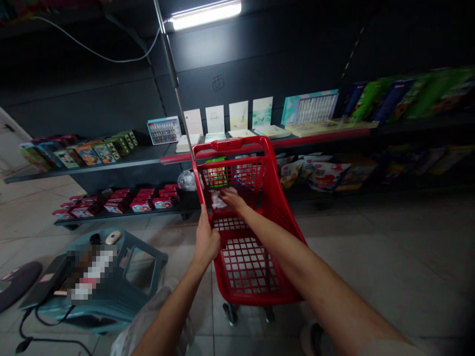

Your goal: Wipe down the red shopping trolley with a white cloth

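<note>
A red plastic shopping cart (256, 299) stands in front of me, its handle end toward the shelves. My left hand (206, 238) is closed on the cart's left rim. Inside the upper basket, my right hand (232, 198) presses a crumpled white cloth or tissue (218, 200) against the red lattice. Its fingers are bent over the white piece and partly blurred, so the exact material is hard to make out. A thin metal pole rises from the cart's left handle corner.
Dark shelves behind the cart carry upright booklets (238, 116), small boxes (99, 152), red packs (143, 200) and snack bags (328, 174). A blue-grey plastic stool (148, 252) with devices and a cable stands at left. A lit tube lamp (208, 15) hangs above.
</note>
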`<state>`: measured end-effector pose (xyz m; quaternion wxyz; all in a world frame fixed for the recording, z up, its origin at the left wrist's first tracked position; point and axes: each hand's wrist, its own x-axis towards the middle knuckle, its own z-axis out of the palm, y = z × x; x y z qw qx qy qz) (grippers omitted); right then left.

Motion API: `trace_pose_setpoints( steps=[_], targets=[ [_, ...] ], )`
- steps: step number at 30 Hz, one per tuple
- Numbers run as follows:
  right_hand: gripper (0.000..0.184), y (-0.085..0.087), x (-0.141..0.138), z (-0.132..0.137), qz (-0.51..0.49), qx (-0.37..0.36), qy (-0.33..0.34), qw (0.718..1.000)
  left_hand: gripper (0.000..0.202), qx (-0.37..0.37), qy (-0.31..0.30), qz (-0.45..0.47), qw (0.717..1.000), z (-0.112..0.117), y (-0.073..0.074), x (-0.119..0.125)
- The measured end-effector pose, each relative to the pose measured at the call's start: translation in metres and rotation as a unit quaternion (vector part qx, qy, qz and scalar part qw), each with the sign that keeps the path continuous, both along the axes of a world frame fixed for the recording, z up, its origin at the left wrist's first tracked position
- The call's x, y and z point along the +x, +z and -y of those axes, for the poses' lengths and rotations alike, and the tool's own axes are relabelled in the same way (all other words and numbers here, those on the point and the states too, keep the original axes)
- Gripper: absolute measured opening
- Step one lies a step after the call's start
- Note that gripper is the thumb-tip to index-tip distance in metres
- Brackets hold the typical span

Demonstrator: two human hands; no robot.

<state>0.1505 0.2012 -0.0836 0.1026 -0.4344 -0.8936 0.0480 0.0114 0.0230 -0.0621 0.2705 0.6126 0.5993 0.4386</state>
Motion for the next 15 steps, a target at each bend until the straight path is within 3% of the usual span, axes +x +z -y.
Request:
trace_pose_setpoints(
  steps=[4, 7, 10, 15],
  targets=[
    [0.038, 0.046, 0.001, -0.022, -0.114, 0.201, -0.024, 0.973, 0.084, 0.015, -0.001, 0.003, 1.0, 0.005, 0.001, 0.003],
    [0.04, 0.059, 0.003, -0.029, -0.145, 0.286, -0.05, 0.946, 0.087, 0.028, -0.004, 0.004, 1.0, 0.009, 0.002, 0.006],
    [0.048, 0.034, 0.008, -0.029, -0.084, 0.256, -0.066, 0.961, 0.092, 0.023, 0.002, 0.013, 1.0, 0.01, 0.0, 0.007],
    [0.052, -0.049, 0.02, -0.022, -0.024, 0.065, -0.163, 0.984, 0.097, 0.019, -0.003, 0.016, 1.0, 0.01, -0.002, 0.01]
  ],
)
